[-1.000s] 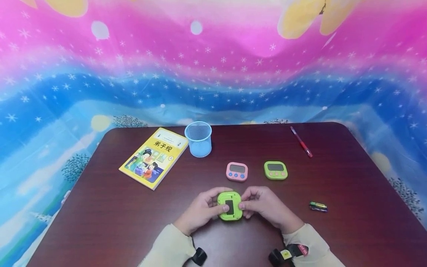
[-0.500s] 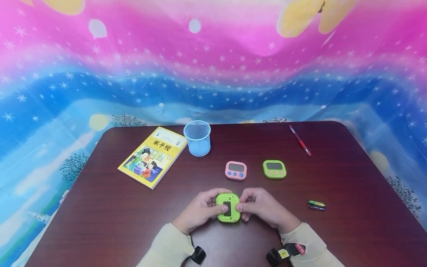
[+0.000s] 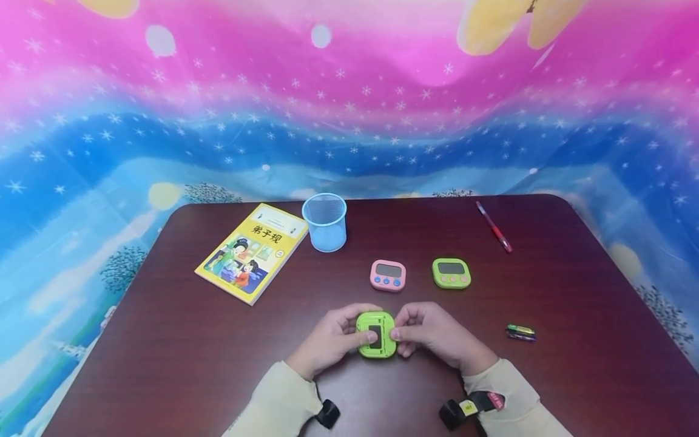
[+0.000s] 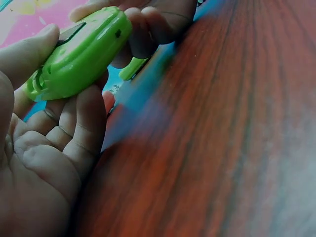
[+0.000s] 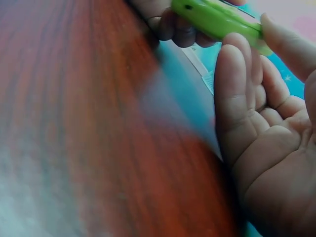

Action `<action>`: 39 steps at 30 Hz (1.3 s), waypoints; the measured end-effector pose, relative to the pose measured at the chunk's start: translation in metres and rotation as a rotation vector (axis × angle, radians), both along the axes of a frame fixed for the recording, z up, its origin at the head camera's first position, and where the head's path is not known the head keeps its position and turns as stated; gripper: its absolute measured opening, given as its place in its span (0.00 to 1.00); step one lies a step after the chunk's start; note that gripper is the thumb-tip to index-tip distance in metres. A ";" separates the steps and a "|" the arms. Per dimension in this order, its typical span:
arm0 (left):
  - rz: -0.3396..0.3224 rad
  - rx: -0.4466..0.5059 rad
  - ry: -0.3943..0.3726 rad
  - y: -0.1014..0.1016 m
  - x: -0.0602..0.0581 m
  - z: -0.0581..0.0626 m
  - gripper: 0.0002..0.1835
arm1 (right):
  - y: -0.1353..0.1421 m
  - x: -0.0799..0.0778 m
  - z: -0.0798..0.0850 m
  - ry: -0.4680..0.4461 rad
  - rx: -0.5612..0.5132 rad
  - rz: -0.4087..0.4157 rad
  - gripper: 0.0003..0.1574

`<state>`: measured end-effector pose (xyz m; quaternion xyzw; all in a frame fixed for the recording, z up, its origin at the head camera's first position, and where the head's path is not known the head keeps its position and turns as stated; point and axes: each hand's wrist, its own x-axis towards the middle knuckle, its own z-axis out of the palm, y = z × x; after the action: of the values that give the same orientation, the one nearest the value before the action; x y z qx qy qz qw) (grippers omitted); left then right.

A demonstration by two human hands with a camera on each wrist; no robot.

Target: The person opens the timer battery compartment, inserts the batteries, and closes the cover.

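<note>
- At the left, a yellow book [image 3: 252,254] lies slantwise on the dark red-brown table [image 3: 153,352], its picture cover facing upward.
- Just beside the upper right corner of the book, a light blue mesh cup [image 3: 326,227] stands upright.
- Nearer to the person, the left hand [image 3: 327,340] grasps a green plastic device [image 3: 386,343]; the thumb rests on its dark rectangular part, and the fingers support it from behind and below.
- This device is held up between both hands, above the near part of the table, with its back side toward the person.
- Beyond it, a pink timer [image 3: 388,276] with three blue buttons lies screen up.
- The right hand [image 3: 434,334] pinches the right edge of the device, the thumb on top; what its fingertips do underneath is, I think, too blurred to tell.
- Farther right, a green timer [image 3: 451,273] with pinkish buttons also lies screen up.
- Behind it, to the right, is a red pen [image 3: 494,226], placed diagonally.
- At the far right, two small batteries [image 3: 520,332] lie side by side.
</note>
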<state>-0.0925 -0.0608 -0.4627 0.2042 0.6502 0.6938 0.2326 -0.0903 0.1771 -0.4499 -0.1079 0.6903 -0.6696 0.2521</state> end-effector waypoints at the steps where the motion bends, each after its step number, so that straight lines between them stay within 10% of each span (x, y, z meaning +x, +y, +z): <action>1: 0.002 -0.007 0.006 0.000 0.000 0.000 0.22 | 0.000 0.000 0.000 0.003 0.003 0.005 0.12; 31: 0.032 -0.040 0.071 0.001 0.000 0.001 0.23 | -0.002 0.000 0.001 0.090 0.096 -0.043 0.15; 39: 0.076 0.029 0.073 0.003 0.001 0.002 0.20 | 0.000 -0.001 -0.002 0.168 -0.038 -0.054 0.18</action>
<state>-0.0915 -0.0579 -0.4610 0.2079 0.6554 0.7036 0.1791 -0.0917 0.1768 -0.4522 -0.1500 0.6989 -0.6775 0.1732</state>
